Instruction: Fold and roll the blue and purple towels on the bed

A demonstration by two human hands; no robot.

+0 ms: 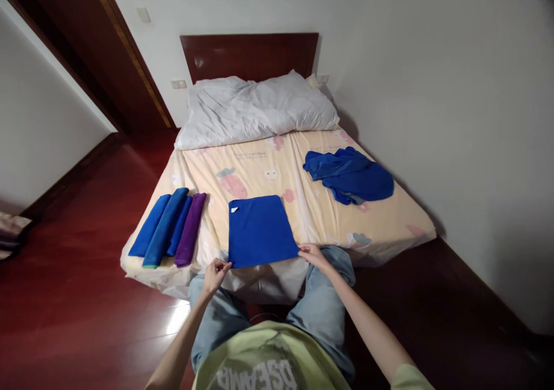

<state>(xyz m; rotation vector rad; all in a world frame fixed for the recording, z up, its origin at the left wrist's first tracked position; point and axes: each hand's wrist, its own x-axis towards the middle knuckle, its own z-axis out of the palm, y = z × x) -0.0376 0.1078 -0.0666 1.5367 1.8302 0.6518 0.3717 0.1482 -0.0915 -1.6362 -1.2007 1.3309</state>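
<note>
A blue towel (262, 231) lies spread flat near the front edge of the bed, a small white tag at its far left corner. My left hand (216, 274) pinches its near left corner, and my right hand (312, 255) pinches the near right one. Left of it, several rolled towels lie side by side: blue ones (165, 228) and a purple one (190, 230). A crumpled heap of blue towels (350, 175) rests on the right part of the bed.
The bed has a cream patterned sheet (268, 173), a bunched white quilt (259, 107) at the far end and a dark wooden headboard (251, 57). A white wall (433, 101) runs along the right. Dark red floor (78, 263) shows at the left.
</note>
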